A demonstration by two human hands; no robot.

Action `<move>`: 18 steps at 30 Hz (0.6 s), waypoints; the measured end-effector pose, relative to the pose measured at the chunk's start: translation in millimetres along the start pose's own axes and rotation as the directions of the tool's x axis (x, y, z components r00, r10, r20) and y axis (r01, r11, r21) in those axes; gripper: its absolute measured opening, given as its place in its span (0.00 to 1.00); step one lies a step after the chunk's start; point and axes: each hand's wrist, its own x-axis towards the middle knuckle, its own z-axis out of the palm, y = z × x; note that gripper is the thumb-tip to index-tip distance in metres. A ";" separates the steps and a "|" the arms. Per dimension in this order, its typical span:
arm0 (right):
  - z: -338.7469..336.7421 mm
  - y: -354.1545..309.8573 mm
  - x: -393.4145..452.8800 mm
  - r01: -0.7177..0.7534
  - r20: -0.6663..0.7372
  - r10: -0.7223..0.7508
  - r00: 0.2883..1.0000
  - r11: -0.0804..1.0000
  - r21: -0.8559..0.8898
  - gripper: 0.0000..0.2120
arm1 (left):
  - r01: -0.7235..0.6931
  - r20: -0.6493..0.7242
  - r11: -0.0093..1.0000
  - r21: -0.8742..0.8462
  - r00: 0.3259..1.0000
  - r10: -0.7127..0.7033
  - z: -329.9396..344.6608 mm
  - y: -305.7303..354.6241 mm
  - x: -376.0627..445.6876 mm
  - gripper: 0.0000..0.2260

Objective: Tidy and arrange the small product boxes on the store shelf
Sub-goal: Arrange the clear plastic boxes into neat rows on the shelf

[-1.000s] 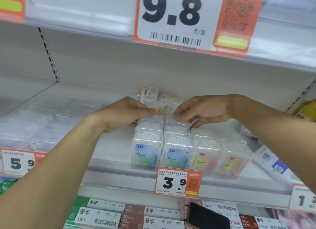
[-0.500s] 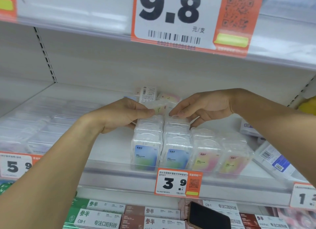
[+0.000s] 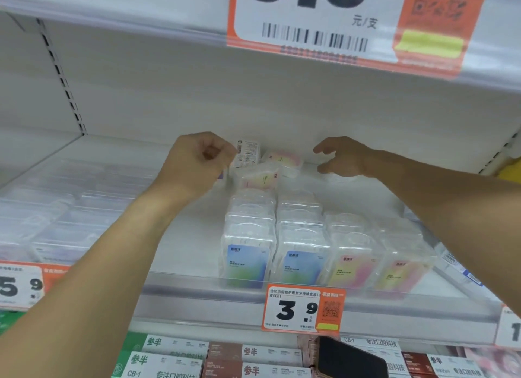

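White shelf (image 3: pixel 180 236) holds clear boxes (image 3: pixel 249 253) with pastel labels.

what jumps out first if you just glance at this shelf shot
Two bare arms reach deep into a white shelf: the left hand is curled beside a box turned barcode-out, the right hand spread over the back. At the front stand neat rows of clear boxes, blue labels left, pink-yellow right, with loose tilted boxes behind them. Orange price tags also grab the eye: 3.9 below, a huge one above.

Both forearms are bare, with no sleeves showing.
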 end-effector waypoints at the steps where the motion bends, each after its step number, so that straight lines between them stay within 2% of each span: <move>1: 3.4 -6.5 3.2 0.066 -0.049 -0.068 0.996 0.997 -0.040 0.20 | -0.045 0.005 0.994 0.095 0.999 0.045 0.2 -5.3 1.6 0.03; 3: 8.8 -22.5 10.0 0.145 -0.102 -0.149 0.984 0.988 -0.047 0.16 | -0.087 0.077 0.968 0.237 0.995 0.071 1.8 -14.2 5.1 0.02; 4: 10.3 -30.8 13.8 0.156 -0.099 -0.157 0.983 0.988 -0.015 0.15 | -0.085 0.115 0.957 0.276 0.992 0.055 2.9 -18.0 6.8 0.05; 6: 15.4 -45.8 24.3 0.149 -0.041 -0.148 0.988 0.989 0.022 0.16 | -0.082 0.164 0.945 0.318 0.986 0.030 5.8 -24.2 11.1 0.12; 8: 22.7 -54.5 30.6 0.124 0.055 -0.121 0.991 0.990 -0.064 0.17 | -0.106 0.188 0.934 0.340 0.981 0.043 10.8 -25.2 13.1 0.16; 10: 27.7 -57.8 34.7 0.117 0.057 -0.108 0.992 0.978 -0.175 0.20 | -0.115 0.180 0.930 0.350 0.982 0.053 14.9 -25.4 14.0 0.16; 13: 26.9 -56.1 38.3 0.071 0.077 -0.057 0.995 0.979 -0.190 0.30 | -0.098 0.159 0.930 0.354 0.986 0.043 17.1 -24.5 15.1 0.17; 16: 20.1 -54.1 33.3 0.082 0.088 -0.059 0.994 0.956 -0.283 0.25 | -0.098 0.136 0.925 0.368 0.989 0.050 13.8 -18.9 14.6 0.15; 18: 13.8 -48.8 27.1 0.089 0.027 -0.084 0.996 0.964 -0.250 0.24 | -0.079 0.075 0.941 0.329 0.996 0.058 8.1 -14.1 15.2 0.13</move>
